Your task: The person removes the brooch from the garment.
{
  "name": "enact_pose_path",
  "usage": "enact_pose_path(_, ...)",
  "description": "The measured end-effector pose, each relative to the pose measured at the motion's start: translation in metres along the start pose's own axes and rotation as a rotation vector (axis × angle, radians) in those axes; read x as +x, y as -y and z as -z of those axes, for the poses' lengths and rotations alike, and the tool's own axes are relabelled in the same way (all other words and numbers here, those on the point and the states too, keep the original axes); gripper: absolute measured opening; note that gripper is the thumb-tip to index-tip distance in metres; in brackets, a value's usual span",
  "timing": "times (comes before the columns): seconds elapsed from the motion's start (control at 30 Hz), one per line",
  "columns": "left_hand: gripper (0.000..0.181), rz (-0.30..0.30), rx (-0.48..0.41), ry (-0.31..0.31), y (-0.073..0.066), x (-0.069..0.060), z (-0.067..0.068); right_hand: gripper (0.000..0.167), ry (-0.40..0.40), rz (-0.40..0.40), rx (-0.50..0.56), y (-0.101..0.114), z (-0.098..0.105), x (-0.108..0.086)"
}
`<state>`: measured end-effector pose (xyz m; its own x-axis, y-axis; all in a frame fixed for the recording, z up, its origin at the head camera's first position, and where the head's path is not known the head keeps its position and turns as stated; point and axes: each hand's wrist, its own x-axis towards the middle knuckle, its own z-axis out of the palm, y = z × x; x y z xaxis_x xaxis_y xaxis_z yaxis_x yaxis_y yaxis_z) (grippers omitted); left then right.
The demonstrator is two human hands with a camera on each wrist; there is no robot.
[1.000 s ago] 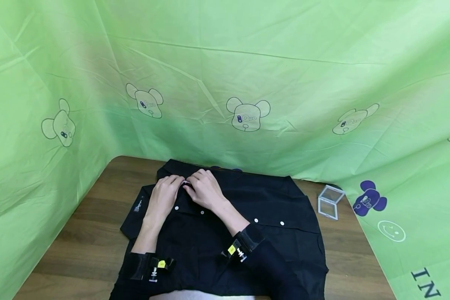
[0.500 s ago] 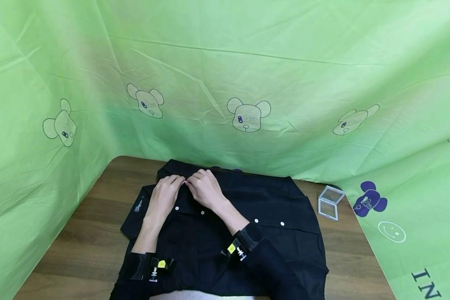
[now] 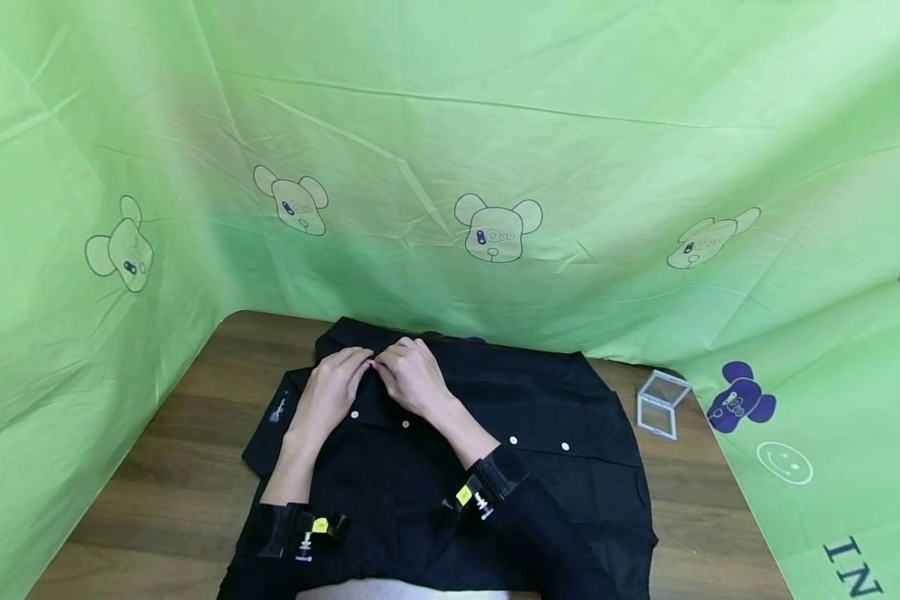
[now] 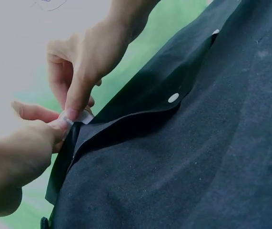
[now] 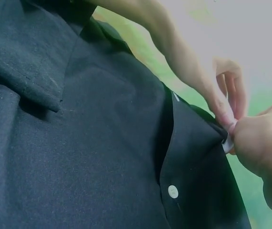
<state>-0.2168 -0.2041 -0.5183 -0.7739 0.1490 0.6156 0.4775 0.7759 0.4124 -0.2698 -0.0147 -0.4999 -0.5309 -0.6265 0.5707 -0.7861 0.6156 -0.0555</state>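
Observation:
A black shirt [image 3: 457,500] with white buttons lies spread over the table. At its upper left part, my left hand [image 3: 333,385] and right hand [image 3: 414,379] meet fingertip to fingertip. Both pinch the fabric edge, where a small whitish piece [image 4: 84,117] shows between the fingers; whether it is a button or a tag I cannot tell. In the right wrist view a white button [image 5: 173,192] sits on a flap of the shirt near the pinched edge. My fingertips partly hide what they hold.
A hinged clear case [image 3: 659,405] stands opened out on the wooden table [image 3: 150,475], right of the shirt. Green printed cloth [image 3: 390,125] hangs behind and on both sides. A strap with a small camera [image 3: 480,492] is on each wrist.
My right thumb has shifted up toward the left fingertips, and the dark bit once seen between the hands is now covered. Arms and shirt otherwise stay in place.

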Motion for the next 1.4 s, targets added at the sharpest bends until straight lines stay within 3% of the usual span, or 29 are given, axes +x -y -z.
enact_pose_path(0.4, 0.026, 0.081, -0.118, -0.022, 0.004, 0.001, -0.004, 0.014, -0.024, -0.085, 0.158, -0.005, -0.002, -0.002)
enact_pose_path(0.67, 0.027, 0.118, -0.141, -0.032, 0.007, -0.001, -0.007, 0.013, -0.050, -0.225, 0.359, -0.006, -0.005, -0.004)
enact_pose_path(0.87, 0.025, 0.121, -0.153, -0.058, 0.008, -0.001, -0.009, 0.012, -0.061, -0.301, 0.440, -0.008, -0.010, -0.005)
enact_pose_path(1.4, 0.012, 0.147, -0.163, -0.128, 0.007, -0.002, -0.010, 0.013, -0.046, -0.254, 0.441, -0.008, -0.010, -0.006)
